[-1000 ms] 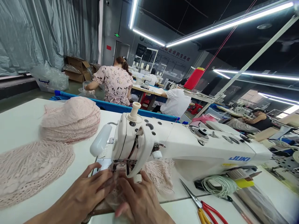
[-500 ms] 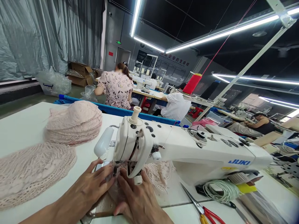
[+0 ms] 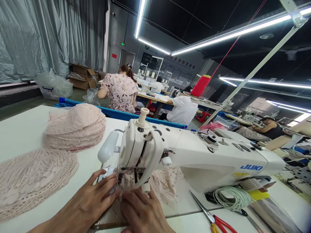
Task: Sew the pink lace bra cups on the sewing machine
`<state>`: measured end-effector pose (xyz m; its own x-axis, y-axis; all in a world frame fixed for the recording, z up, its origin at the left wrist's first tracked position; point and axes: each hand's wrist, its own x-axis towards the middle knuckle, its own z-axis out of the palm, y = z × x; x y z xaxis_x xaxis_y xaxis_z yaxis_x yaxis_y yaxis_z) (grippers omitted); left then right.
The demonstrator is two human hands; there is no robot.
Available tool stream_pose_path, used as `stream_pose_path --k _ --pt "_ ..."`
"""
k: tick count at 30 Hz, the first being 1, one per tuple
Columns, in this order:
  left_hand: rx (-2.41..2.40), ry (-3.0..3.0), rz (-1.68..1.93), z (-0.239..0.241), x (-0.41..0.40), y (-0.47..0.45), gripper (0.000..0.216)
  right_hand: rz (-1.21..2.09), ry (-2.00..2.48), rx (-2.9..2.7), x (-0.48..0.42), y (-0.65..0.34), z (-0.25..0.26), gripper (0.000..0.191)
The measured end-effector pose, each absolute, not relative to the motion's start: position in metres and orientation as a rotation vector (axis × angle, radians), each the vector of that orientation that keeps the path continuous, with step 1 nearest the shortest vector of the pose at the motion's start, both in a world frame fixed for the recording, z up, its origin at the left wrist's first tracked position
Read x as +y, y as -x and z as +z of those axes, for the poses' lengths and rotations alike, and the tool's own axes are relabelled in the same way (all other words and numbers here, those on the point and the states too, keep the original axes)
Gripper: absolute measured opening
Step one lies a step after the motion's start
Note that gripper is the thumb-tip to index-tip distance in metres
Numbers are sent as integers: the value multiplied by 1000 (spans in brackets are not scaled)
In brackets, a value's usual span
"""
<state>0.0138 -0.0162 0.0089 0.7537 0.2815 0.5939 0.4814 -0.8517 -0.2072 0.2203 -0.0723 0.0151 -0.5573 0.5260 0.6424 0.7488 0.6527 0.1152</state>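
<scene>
Pressure from my spread left hand (image 3: 87, 202) and right hand (image 3: 143, 212) holds the pale pink lace piece (image 3: 126, 185) flat at the needle of the white sewing machine (image 3: 194, 155).

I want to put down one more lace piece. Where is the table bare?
Bare table lies left of the lace stack, and in a strip between the flat lace pile and the left hand. Crowded: the machine head, where it and the right hand press lace, and around the scissors and cord coil.
</scene>
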Motion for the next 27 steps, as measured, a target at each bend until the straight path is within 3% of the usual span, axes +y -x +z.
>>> stream_pose_path --k 20,27 --pt "-498 2565 -1048 -12 -18 -11 27 -596 919 -2037 -58 -216 22 61" --pt "-458 2586 -998 8 -28 -14 33 -256 892 -2317 -72 -220 34 59"
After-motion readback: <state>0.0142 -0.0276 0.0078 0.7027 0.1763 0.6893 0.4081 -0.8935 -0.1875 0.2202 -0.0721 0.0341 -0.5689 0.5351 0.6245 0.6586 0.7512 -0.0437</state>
